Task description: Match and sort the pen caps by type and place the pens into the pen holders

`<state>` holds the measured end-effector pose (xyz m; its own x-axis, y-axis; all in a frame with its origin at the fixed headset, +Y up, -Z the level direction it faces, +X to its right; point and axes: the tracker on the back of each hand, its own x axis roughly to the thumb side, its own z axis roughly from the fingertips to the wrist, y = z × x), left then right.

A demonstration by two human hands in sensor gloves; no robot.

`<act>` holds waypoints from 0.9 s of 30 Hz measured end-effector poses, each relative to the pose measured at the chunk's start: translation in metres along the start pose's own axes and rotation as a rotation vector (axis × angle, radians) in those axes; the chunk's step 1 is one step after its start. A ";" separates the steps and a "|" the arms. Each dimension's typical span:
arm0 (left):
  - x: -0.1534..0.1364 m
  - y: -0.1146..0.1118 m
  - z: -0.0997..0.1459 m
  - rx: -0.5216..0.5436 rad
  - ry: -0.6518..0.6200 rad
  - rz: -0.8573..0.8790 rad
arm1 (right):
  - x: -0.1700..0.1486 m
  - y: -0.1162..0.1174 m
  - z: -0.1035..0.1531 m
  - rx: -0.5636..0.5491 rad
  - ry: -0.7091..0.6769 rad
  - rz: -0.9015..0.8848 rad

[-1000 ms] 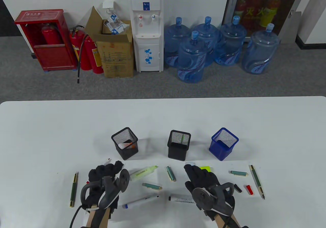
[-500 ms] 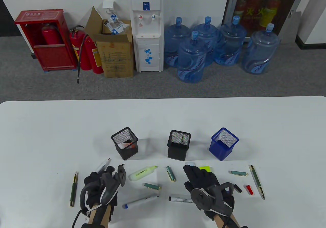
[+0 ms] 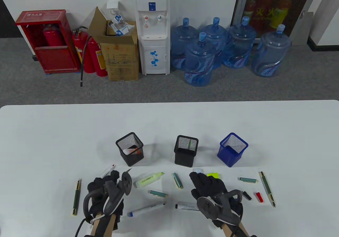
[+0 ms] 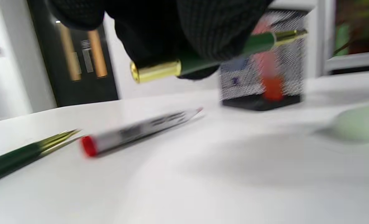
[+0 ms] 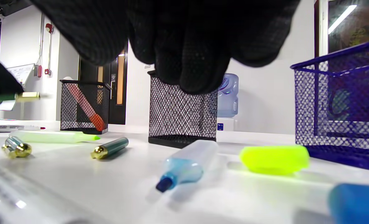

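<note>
Slim green pen point(image 4: 203, 60) with brass ends, pinched in left hand point(image 3: 106, 188), knit glove

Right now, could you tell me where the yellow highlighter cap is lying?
In the table view the yellow highlighter cap lies on the table just beyond the right hand, in front of the blue pen holder.

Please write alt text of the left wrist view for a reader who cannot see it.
A black-gloved left hand grips a green pen with gold ends above a white table. Below lie a white marker with a red end and a second green pen; a blurred black mesh pen holder stands behind.
</note>
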<state>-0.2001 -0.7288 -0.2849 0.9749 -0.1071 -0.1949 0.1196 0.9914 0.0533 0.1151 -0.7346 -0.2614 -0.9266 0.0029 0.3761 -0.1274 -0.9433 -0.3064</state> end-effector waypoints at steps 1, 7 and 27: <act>0.003 0.002 0.003 0.012 -0.053 0.003 | 0.000 0.001 0.000 0.003 0.002 0.002; 0.017 0.006 0.014 0.075 -0.182 -0.005 | 0.004 0.002 -0.001 0.020 -0.009 0.035; 0.004 -0.002 0.009 0.004 -0.117 0.018 | 0.117 0.030 -0.074 0.304 -0.099 0.179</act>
<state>-0.1945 -0.7316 -0.2768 0.9922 -0.0972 -0.0783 0.1020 0.9930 0.0601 -0.0234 -0.7383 -0.2910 -0.8841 -0.1891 0.4274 0.1582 -0.9816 -0.1069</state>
